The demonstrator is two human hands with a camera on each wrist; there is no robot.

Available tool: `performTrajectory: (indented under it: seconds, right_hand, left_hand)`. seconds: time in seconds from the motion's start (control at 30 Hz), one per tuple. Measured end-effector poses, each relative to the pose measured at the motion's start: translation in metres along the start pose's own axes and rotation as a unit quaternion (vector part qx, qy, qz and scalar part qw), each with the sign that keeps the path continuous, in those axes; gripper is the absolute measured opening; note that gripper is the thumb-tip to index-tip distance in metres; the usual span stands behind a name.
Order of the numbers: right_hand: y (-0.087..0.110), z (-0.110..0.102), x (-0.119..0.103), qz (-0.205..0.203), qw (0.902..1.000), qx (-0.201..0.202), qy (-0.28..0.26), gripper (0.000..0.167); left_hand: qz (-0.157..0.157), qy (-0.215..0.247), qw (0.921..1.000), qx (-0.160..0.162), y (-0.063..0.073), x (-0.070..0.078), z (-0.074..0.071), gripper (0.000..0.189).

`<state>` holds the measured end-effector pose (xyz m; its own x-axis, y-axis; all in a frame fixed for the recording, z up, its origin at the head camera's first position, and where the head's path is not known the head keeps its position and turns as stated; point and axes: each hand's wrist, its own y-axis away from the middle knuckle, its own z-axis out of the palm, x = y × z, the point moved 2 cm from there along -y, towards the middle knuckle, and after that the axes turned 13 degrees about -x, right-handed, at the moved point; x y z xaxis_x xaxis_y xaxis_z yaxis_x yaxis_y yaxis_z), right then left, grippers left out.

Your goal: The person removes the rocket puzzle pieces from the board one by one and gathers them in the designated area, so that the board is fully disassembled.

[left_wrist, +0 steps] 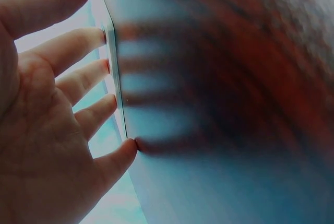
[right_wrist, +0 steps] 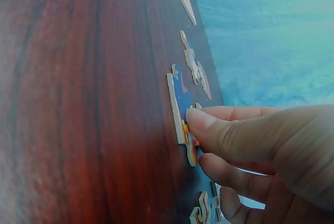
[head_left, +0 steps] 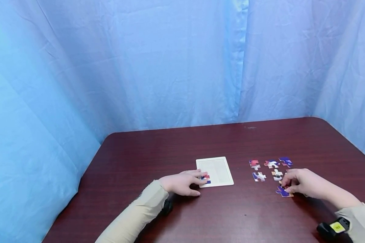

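My left hand (head_left: 185, 182) rests with spread fingers over the left edge of a white puzzle tray (head_left: 228, 172). In the left wrist view its fingertips line the tray's rim (left_wrist: 117, 67). A red, white and blue puzzle piece (head_left: 208, 181) lies in the tray's near left corner, partly under those fingers. With thumb and curled fingers, my right hand (head_left: 304, 184) pinches a blue puzzle piece (head_left: 281, 192) with yellow on it, low at the tabletop. In the right wrist view the thumb lies on the printed face of this blue piece (right_wrist: 182, 96).
Several loose pieces lie right of the tray, among them a red and white one (head_left: 254, 164), a purple and white one (head_left: 258, 176) and a blue one (head_left: 286, 162). My right hand partly hides others. Blue curtains (head_left: 170, 67) hang behind the dark wooden table (head_left: 158, 148).
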<state>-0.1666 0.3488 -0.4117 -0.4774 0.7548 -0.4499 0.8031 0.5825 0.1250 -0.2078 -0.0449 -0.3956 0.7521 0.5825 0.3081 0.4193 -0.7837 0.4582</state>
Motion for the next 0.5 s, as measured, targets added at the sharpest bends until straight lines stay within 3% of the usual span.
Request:
performTrajectory:
  seconds: [0.23, 0.5]
  right_hand:
    - [0.002, -0.005, 0.000, 0.019, 0.9995, -0.019, -0.013, 0.013]
    - [-0.008, -0.017, -0.012, 0.036, 0.9993, 0.011, 0.005, 0.005]
  left_hand:
    - [-0.002, 0.001, 1.0000, -0.001, -0.001, 0.000, -0.001, 0.047]
    - [-0.009, 0.005, 0.9999, -0.003, -0.001, 0.000, -0.001, 0.045]
